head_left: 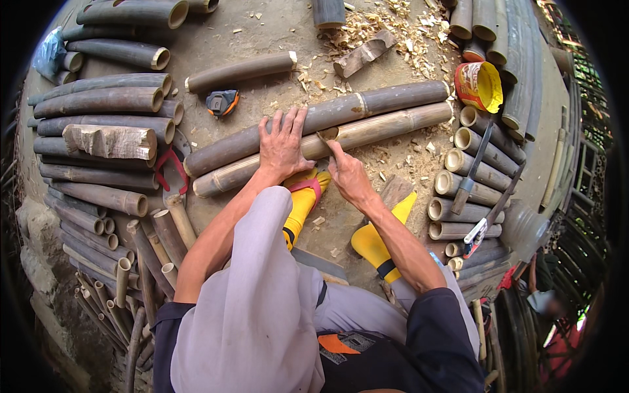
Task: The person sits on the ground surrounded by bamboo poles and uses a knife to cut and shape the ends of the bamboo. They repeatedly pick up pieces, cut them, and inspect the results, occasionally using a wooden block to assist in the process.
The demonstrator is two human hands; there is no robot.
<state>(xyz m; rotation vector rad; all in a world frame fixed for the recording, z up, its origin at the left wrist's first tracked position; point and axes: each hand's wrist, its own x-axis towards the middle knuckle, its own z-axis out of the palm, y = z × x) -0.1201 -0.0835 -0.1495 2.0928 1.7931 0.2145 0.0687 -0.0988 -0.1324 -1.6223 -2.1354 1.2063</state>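
Two long bamboo poles lie side by side on the ground before me, a dark one (262,129) behind and a paler one (393,125) in front. My left hand (285,149) lies across them with fingers stretched and spread, holding nothing. Just to its right, my right hand (352,175) is closed at the near side of the paler pole. A thin tip shows by its fingers at a dark notch (329,134) in that pole; I cannot make out what the hand grips. My foot in a yellow sock (299,208) and pink-strapped sandal is tucked beneath my hands.
Stacked bamboo lengths (98,101) line the left; more cut pieces (481,173) lie right, with a long blade (480,154) on top. A tape measure (223,103) and short bamboo piece (241,71) lie beyond the poles. Shavings (419,36) and a yellow can (479,86) are far right.
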